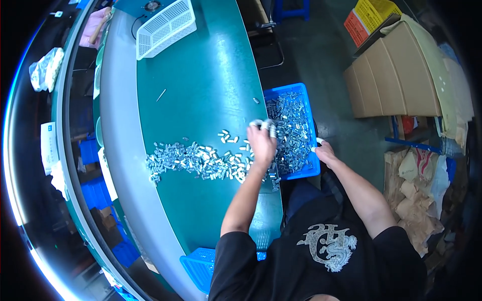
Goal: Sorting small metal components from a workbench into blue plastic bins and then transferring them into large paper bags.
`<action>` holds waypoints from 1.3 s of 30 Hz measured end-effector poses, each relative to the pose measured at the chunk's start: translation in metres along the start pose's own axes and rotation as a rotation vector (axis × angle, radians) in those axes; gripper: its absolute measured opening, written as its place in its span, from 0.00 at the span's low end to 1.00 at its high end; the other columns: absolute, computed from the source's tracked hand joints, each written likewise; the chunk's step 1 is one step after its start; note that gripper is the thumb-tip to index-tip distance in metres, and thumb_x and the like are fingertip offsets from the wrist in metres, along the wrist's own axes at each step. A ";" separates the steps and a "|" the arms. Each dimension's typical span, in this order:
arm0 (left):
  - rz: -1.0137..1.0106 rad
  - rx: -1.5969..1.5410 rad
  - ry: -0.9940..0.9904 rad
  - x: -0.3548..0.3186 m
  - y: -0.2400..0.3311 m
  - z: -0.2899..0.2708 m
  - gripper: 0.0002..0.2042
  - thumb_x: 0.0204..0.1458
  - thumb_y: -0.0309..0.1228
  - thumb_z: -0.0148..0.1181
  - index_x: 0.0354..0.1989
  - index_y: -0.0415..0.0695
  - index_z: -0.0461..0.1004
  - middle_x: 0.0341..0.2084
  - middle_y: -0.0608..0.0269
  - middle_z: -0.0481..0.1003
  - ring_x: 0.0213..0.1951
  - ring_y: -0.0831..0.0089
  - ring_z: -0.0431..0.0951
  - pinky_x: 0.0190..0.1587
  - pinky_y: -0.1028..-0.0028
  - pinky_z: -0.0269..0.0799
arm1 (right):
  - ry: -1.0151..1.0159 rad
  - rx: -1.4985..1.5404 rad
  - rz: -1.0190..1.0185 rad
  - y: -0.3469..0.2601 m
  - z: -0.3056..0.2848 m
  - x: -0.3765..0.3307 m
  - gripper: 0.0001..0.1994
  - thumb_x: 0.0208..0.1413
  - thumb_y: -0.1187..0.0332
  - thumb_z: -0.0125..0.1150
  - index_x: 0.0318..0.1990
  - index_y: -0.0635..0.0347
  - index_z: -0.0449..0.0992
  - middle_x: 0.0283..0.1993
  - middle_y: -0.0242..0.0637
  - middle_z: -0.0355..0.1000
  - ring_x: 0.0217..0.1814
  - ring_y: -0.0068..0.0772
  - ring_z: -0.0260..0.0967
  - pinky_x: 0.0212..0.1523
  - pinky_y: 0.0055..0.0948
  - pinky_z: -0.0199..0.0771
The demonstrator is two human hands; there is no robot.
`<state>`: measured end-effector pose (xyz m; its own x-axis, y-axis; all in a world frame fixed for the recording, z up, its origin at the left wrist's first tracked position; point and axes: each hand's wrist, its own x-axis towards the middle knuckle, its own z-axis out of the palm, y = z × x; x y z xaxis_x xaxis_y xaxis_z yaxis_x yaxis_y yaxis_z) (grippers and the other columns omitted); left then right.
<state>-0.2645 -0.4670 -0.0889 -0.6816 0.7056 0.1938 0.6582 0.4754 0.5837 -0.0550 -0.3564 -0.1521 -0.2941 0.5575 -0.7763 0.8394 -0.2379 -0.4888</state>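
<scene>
Small silvery metal cylinders [196,161] lie in a long heap across the green table [211,70]. More of them fill a blue plastic crate [306,95] against the table's right edge. My left hand [262,143], white covers on its fingertips, is over that edge, between heap and crate. Its bent fingers look apart, and I see nothing held in them; what lies under the palm is hidden. With my right hand [325,153], also in white fingertip covers, I grip the crate's right rim.
A white perforated basket [168,30] stands at the table's far end. A thin rod [161,95] lies on the tabletop. Nearer me is another blue basket [198,268]. To the right are a large cardboard box [396,75], a yellow crate [376,12] and crumpled bags [414,195].
</scene>
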 end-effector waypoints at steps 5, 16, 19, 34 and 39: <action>0.073 0.014 0.079 -0.010 0.020 -0.020 0.13 0.43 0.30 0.60 0.39 0.42 0.72 0.38 0.49 0.68 0.44 0.52 0.65 0.47 0.61 0.62 | -0.019 0.007 0.021 -0.005 0.000 -0.004 0.29 0.47 0.69 0.56 0.59 0.63 0.58 0.33 0.39 0.71 0.29 0.26 0.67 0.31 0.27 0.67; -0.184 0.142 0.066 -0.033 0.004 -0.015 0.12 0.48 0.32 0.57 0.40 0.39 0.72 0.39 0.46 0.66 0.43 0.54 0.64 0.48 0.62 0.60 | -0.021 0.090 0.037 -0.011 -0.004 -0.008 0.27 0.46 0.70 0.52 0.58 0.63 0.60 0.27 0.36 0.68 0.25 0.24 0.65 0.24 0.25 0.66; -0.166 -0.047 -0.025 -0.039 0.029 -0.011 0.18 0.49 0.32 0.57 0.47 0.38 0.66 0.43 0.42 0.63 0.45 0.51 0.63 0.50 0.60 0.59 | -0.019 0.083 0.050 -0.011 -0.005 -0.007 0.28 0.47 0.70 0.53 0.59 0.62 0.59 0.27 0.36 0.68 0.25 0.24 0.65 0.24 0.25 0.66; 0.141 0.125 -0.193 0.034 -0.002 0.020 0.20 0.52 0.36 0.51 0.50 0.34 0.66 0.54 0.43 0.61 0.60 0.49 0.53 0.62 0.59 0.48 | -0.079 0.058 0.036 -0.008 -0.006 -0.012 0.28 0.47 0.69 0.56 0.59 0.57 0.61 0.32 0.35 0.69 0.31 0.25 0.66 0.31 0.27 0.69; 0.041 -0.175 -0.045 -0.062 0.017 -0.027 0.20 0.47 0.29 0.58 0.50 0.41 0.66 0.50 0.48 0.63 0.55 0.50 0.60 0.58 0.58 0.52 | -0.178 0.081 0.078 -0.010 -0.009 -0.011 0.36 0.44 0.70 0.61 0.63 0.58 0.53 0.23 0.32 0.68 0.23 0.23 0.65 0.25 0.26 0.66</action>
<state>-0.2198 -0.5165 -0.0691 -0.6377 0.7473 0.1869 0.6167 0.3499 0.7052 -0.0560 -0.3531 -0.1351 -0.3120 0.3877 -0.8674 0.8254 -0.3415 -0.4495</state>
